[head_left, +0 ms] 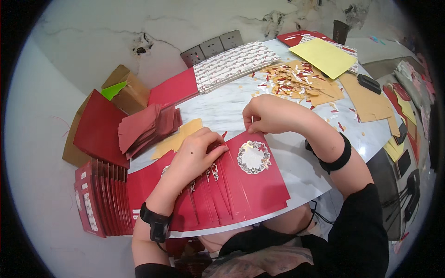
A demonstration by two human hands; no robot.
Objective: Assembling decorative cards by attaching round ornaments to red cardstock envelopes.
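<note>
A: The round white surface [222, 109] is full of paper. Red cards [241, 185] lie spread like a fan near the person, so each one is easy to reach

B: Why is the left hand [194, 155] flat on them?

A: It presses them down so they don't slide. Its grip is open

B: And the right hand [269, 113]?

A: Its grip pinches the top edge of the card with the round wreath sticker [253, 157]

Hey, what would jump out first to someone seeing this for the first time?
Probably the fan of red cards across the near table edge, the top one bearing a round wreath sticker. The left hand presses on the fan while the right hand pinches at the top card's far edge. Behind lies a heap of paper scraps.
</note>
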